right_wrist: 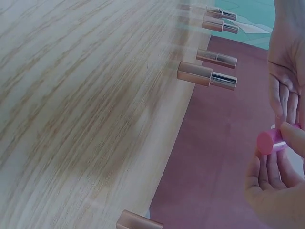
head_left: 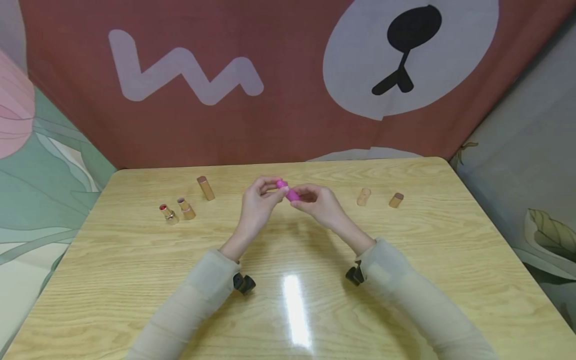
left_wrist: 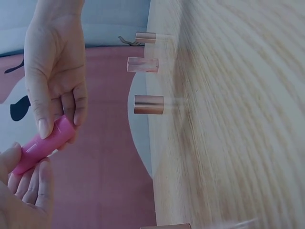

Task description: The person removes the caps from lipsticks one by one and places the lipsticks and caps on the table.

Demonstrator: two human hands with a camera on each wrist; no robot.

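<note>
A low sweep of either pale sleeve (head_left: 193, 295) over the tabletop (head_left: 112, 280) could topple the slim pieces standing there. The left hand (head_left: 259, 200) and the right hand (head_left: 324, 205) hold the pink tube (left_wrist: 43, 145) between them, above the tabletop; the fingers of each pinch it, one hand toward each end. Too hard a pull could jerk a hand into the standing pieces, and a loose hold on the glossy surface might let the tube drop and roll. The red-tipped lipstick (head_left: 170, 216) at the left is uncapped, so a brush against it could smear the colour.

Both arms run out of the head view's lower edge. A copper tube with a silver neck (right_wrist: 194, 74) in the right wrist view and a copper cylinder (left_wrist: 148, 105) in the left wrist view are not clear in the head view, probably covered by the hands. A copper piece (right_wrist: 138, 221) is cut off at the right wrist view's bottom edge. Fingers cover much of the pink tube, so I cannot tell whether it is one piece or two.
</note>
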